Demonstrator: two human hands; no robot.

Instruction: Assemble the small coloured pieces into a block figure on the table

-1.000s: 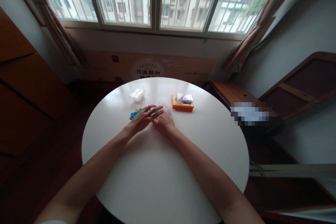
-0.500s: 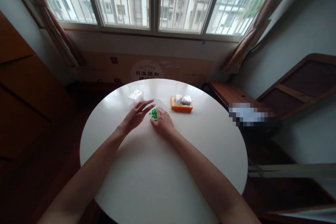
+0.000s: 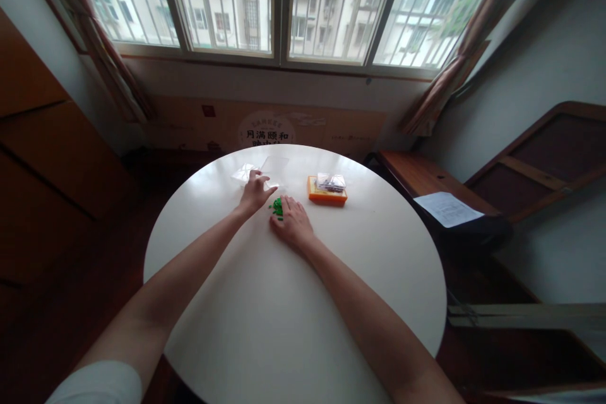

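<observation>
A clear plastic box [image 3: 276, 166] with its lid raised is in my left hand [image 3: 255, 194], whose fingers and thumb curl around its near left side. Just nearer to me lies a small heap of bright green pieces [image 3: 277, 207], too small to name. My right hand [image 3: 293, 222] rests flat on the table at the right of this heap, fingers stretched out and partly covering it. Behind the left hand sits another clear box [image 3: 242, 172], partly hidden.
The round white table [image 3: 284, 328] carries an orange box [image 3: 327, 199] with a clear case [image 3: 331, 182] on top, right of my hands. A wooden bench [image 3: 416, 170] with a paper sheet [image 3: 447, 209] stands beyond the right edge. The window is ahead.
The clear plastic box has moved left and away from my right hand, and my left hand has closed in on it. My right hand has stayed beside the green pieces.
</observation>
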